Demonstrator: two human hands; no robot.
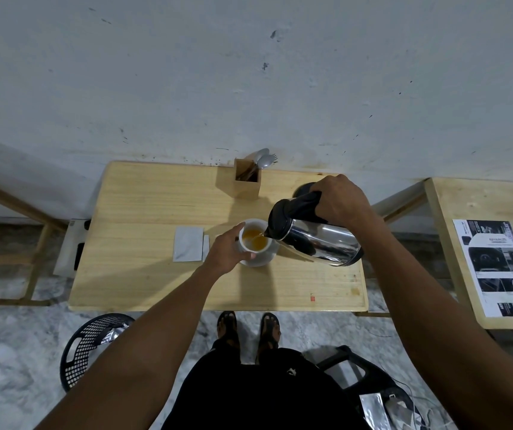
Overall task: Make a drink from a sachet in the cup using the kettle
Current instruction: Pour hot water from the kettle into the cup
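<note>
A white cup (244, 246) stands on a white saucer (264, 259) in the middle of the wooden table (143, 274). Orange-yellow liquid fills part of the cup. My left hand (225, 249) grips the cup's left side. My right hand (340, 201) holds the black handle of a steel kettle (314, 238), tilted left with its spout over the cup's rim, and a thin stream runs into the cup. A silver sachet (188, 243) lies flat just left of my left hand, with a small torn strip (206, 246) beside it.
A wooden holder (247, 184) with spoons and a fork stands at the table's back edge. The black kettle base (303, 187) sits behind the kettle. A black basket (90, 346) is on the floor left; a second table with printed paper (497, 268) stands right.
</note>
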